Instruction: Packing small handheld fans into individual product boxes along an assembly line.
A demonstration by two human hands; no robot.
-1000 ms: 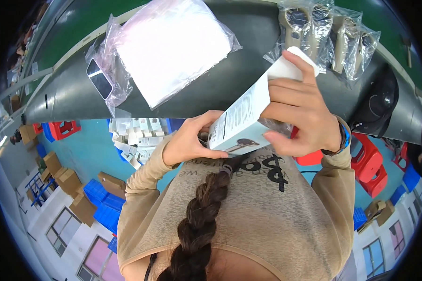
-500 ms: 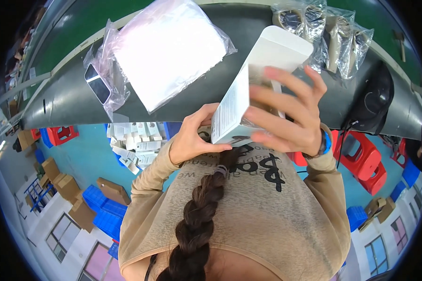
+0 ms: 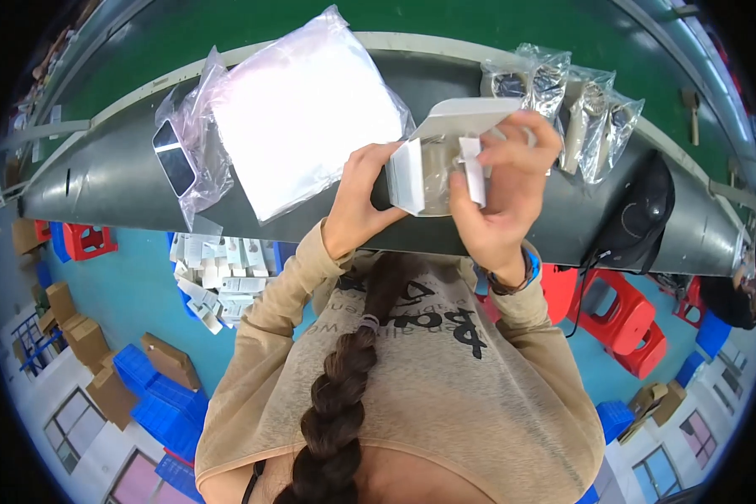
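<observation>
On the dark bench (image 3: 101, 189) lie a wrapped white bundle (image 3: 311, 113), bagged beige devices (image 3: 581, 126), a black cap (image 3: 643, 214).

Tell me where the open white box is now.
In the head view, the open white box is between the left hand and right hand, right of the plastic-wrapped white bundle.

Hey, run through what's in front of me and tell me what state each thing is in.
White box: open, big flap raised, clear plastic showing inside
Left hand: gripping the box's side
Right hand: bent at the box's opening; pinching unclear
White stack: wrapped in clear plastic
Beige gadgets: in clear bags, side by side
Phone-like device: lying flat, dark-faced; on or off unclear
Small white boxes: piled loosely
</observation>
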